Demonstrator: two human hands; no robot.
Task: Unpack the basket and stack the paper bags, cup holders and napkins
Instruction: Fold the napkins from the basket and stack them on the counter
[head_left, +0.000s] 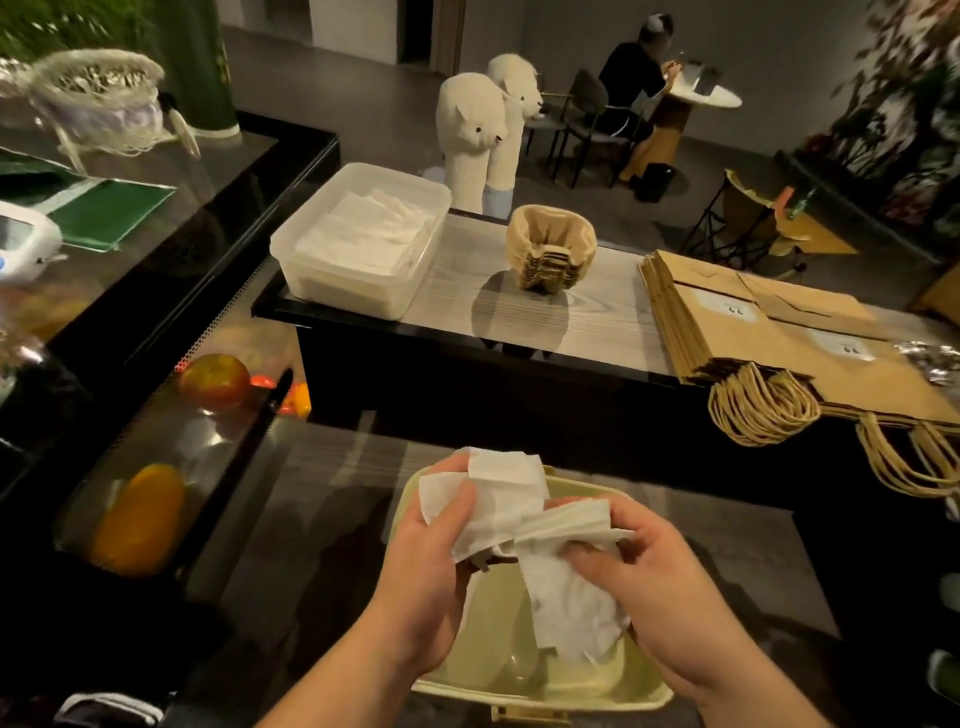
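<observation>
Napkin step, likely the last: clear rectangular plastic tub (332, 291) at the counter's left already holds flat white sheets, stacked brown pulp cup holders (550, 254) sit mid-counter, and flat brown paper bags (753, 322) are piled at right. Left hand (431, 561) pinches the crumpled white paper napkins (519, 519) and right hand (670, 587) curls round the bunch's other end, both just above the pale green plastic basket (613, 699). Next move probably calls for squaring the bunch, then carrying it up-left into the tub.
</observation>
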